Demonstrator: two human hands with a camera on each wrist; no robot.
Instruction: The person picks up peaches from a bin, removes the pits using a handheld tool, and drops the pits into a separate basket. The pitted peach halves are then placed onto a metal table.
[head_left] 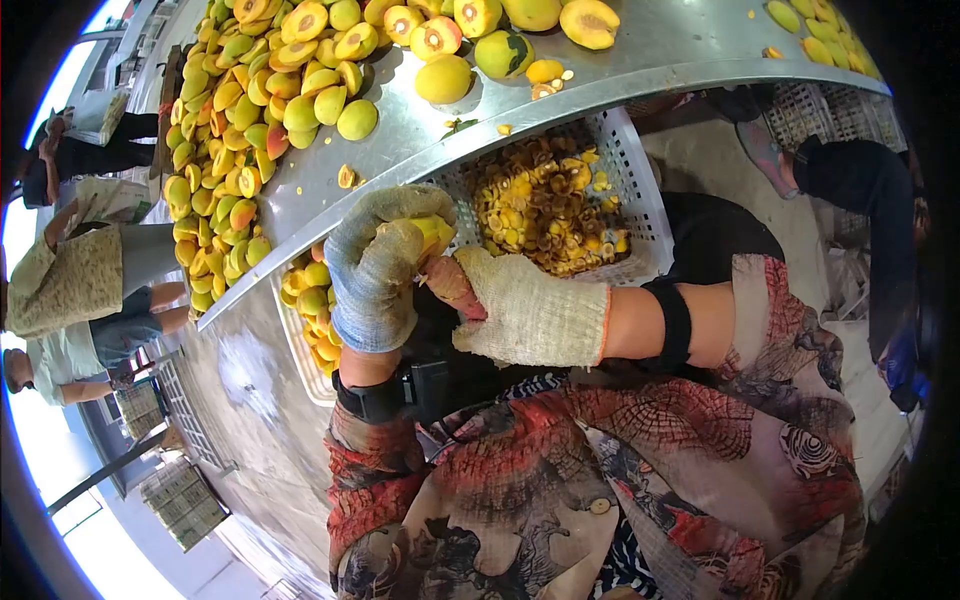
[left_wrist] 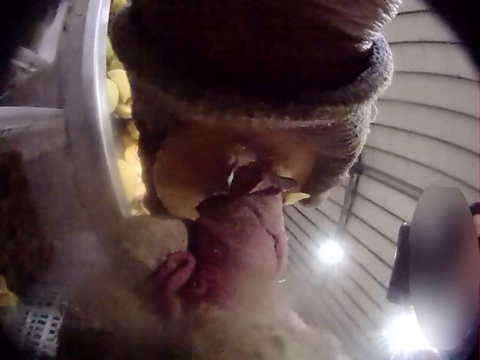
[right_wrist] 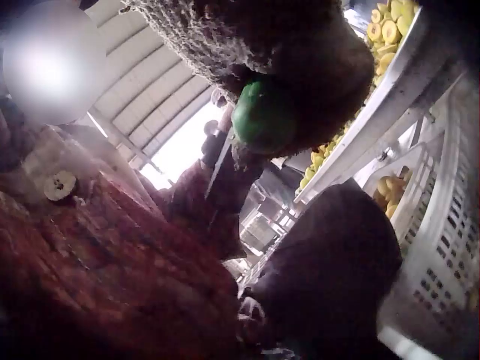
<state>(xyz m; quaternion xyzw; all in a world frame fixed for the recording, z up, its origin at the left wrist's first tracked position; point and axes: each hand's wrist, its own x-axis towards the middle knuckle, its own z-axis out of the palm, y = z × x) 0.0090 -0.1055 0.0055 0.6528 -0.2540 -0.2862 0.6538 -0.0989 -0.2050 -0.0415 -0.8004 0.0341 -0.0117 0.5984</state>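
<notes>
My left hand (head_left: 378,270), in a blue-grey knit glove, grips a yellow peach piece (head_left: 432,236) with its fingers curled round it. Close against it is my right hand (head_left: 535,312), in a cream glove with a reddish wrapping on the thumb (head_left: 455,286). From my right fist, in the right wrist view, shows the smooth rounded end of a green-handled tool (right_wrist: 262,118); its working end is hidden at the fruit. Seen from the left wrist, the wrapped thumb (left_wrist: 236,240) sits right at the held peach piece.
A metal table (head_left: 620,75) bears a large heap of halved peaches (head_left: 300,80). Below its edge stands a white perforated crate (head_left: 650,205) of peach pits and scraps (head_left: 545,210). Another crate (head_left: 300,365) holds peach pieces at left. Other people (head_left: 75,250) stand beyond.
</notes>
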